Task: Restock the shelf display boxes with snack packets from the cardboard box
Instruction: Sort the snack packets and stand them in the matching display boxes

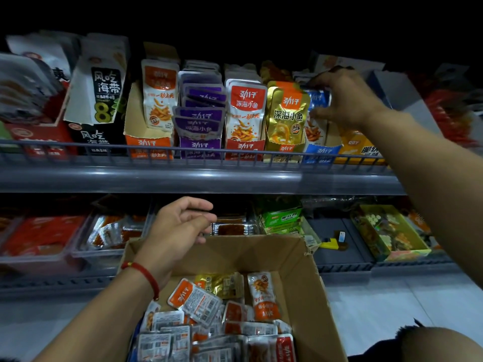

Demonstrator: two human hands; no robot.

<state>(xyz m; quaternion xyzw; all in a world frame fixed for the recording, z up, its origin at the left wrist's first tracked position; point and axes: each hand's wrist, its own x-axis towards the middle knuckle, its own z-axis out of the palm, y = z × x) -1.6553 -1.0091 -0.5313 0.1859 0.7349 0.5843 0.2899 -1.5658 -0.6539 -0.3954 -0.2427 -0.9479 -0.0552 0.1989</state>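
Head view: packets [206,304] loose in box [308,278], bottom centre. Light, floppy, slick foil; likely slide if stacked, so pinch sealed edges, not middle. Your right hand [347,97] raised to upper shelf [183,176], fingers curled round blue packet [317,100] standing in blue display box [320,152]. Your left hand [180,226] hovers over box's far edge, loosely curled, holding nothing.

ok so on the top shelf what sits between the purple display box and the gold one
In the head view, one red display box of red-topped packets stands between the purple display box and the gold display box.
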